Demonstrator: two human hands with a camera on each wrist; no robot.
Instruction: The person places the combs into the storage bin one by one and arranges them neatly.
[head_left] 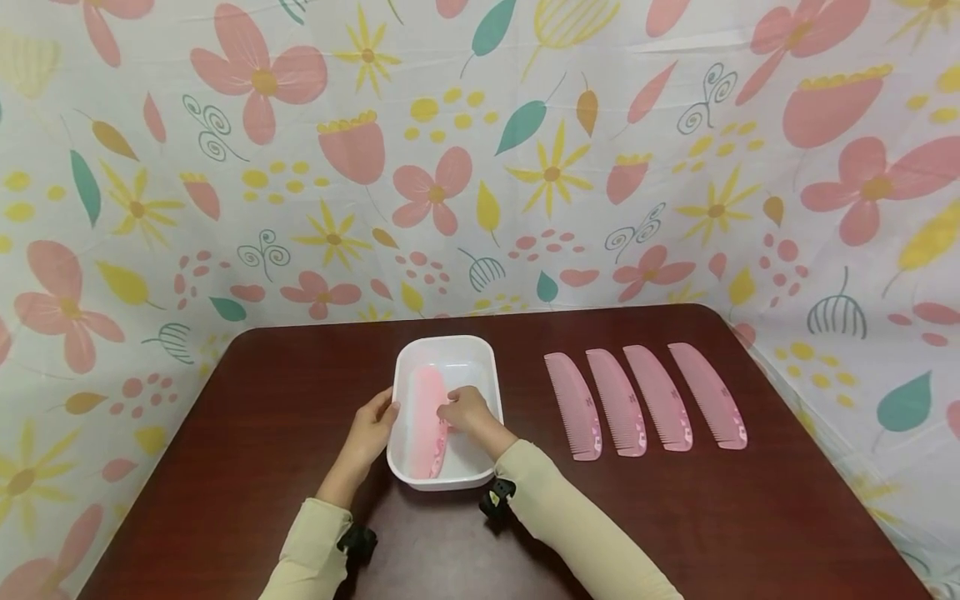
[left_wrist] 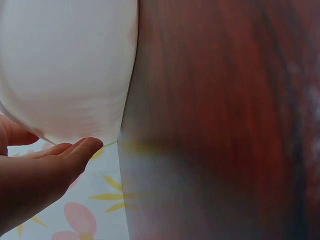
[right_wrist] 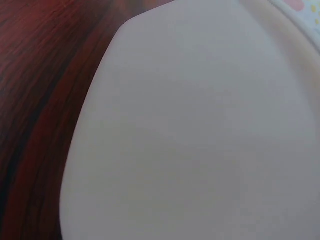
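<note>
A white plastic basin (head_left: 472, 479) stands on the table, with a pink comb (head_left: 427, 408) inside it, teeth facing left. My right hand (head_left: 470, 410) reaches over the basin's right rim and pinches the comb's right edge between thumb and fingers. At the left rim, my left hand (head_left: 372, 429) grips the basin wall. The left wrist view shows the thumb and fingers of that left hand (left_wrist: 45, 167) at the edge of the basin (left_wrist: 70, 65). Only the outer wall of the basin (right_wrist: 190, 125) fills the right wrist view; the right hand is out of sight there.
Several more pink combs (head_left: 573, 406) lie side by side, slightly slanted, to the right of the basin on the dark brown table (head_left: 285, 392). Behind the table hangs a white cloth (head_left: 300, 250) printed with flowers and leaves.
</note>
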